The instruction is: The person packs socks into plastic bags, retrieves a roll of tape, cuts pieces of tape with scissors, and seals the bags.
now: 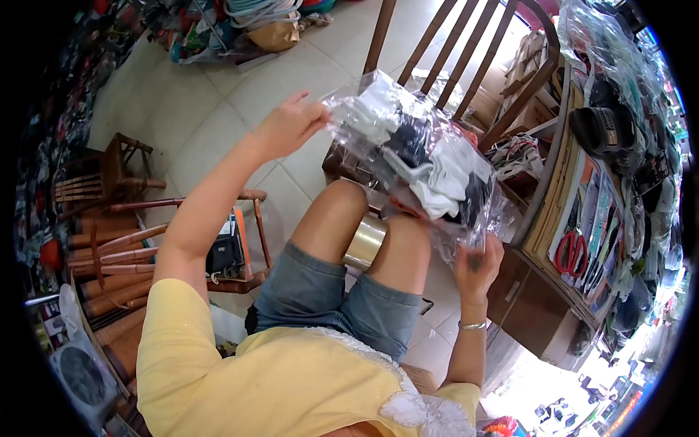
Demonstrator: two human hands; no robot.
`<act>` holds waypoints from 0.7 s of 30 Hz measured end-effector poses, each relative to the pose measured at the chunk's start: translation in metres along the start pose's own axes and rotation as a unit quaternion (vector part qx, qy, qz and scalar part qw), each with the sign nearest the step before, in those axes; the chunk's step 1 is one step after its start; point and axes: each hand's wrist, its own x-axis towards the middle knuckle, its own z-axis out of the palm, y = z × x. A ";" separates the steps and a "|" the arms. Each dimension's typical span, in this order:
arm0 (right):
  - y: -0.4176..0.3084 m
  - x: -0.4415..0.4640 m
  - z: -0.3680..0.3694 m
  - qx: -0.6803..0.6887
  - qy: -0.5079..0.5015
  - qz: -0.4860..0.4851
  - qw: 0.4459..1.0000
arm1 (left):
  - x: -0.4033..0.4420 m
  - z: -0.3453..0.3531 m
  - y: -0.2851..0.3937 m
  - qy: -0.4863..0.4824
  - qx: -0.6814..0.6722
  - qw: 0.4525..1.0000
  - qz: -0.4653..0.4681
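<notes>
A clear plastic bag [408,171] with folded white and dark cloth items inside is stretched between my two hands, above my knees. My left hand [295,124] pinches its upper left corner. At the lower right end, my right hand [478,268] is closed on the crumpled plastic, with a bangle on the wrist. White cloth [444,178] and black cloth [411,138] show through the shiny film; what kind of garments they are I cannot make out. A gold-coloured cylinder [365,242] is between my knees.
A wooden chair [437,54] stands ahead, behind the bag. On the right, a desk [542,240] carries red-handled scissors [571,253], papers and plastic-wrapped goods. Wooden chairs [116,178] are on the left. Bundled bags and coiled tubing [262,11] lie on the tiled floor ahead.
</notes>
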 end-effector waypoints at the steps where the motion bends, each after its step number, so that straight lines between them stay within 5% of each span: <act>1: 0.001 -0.004 -0.002 -0.002 0.004 -0.033 0.999 | -0.014 -0.005 0.005 -0.002 0.002 1.000 -0.002; 2: -0.002 -0.012 -0.007 0.001 0.002 -0.032 0.999 | -0.030 -0.008 0.013 -0.014 0.000 1.000 0.009; 4: -0.013 -0.039 -0.028 0.158 -0.101 0.211 0.959 | -0.061 -0.015 0.030 -0.032 -0.006 0.999 0.015; 5: -0.013 -0.053 -0.031 0.196 -0.063 0.139 0.969 | -0.075 -0.021 0.040 -0.034 0.006 0.999 0.029; 16: -0.041 -0.066 -0.039 0.110 -0.123 0.115 0.980 | -0.151 -0.008 0.061 -0.077 -0.042 0.996 -0.033; 18: -0.055 -0.037 -0.039 0.010 -0.128 -0.005 0.992 | -0.147 -0.010 0.061 -0.082 -0.039 0.995 -0.029; 21: -0.069 -0.011 -0.030 0.041 -0.132 -0.085 0.987 | -0.144 -0.014 0.061 -0.088 -0.036 0.995 -0.020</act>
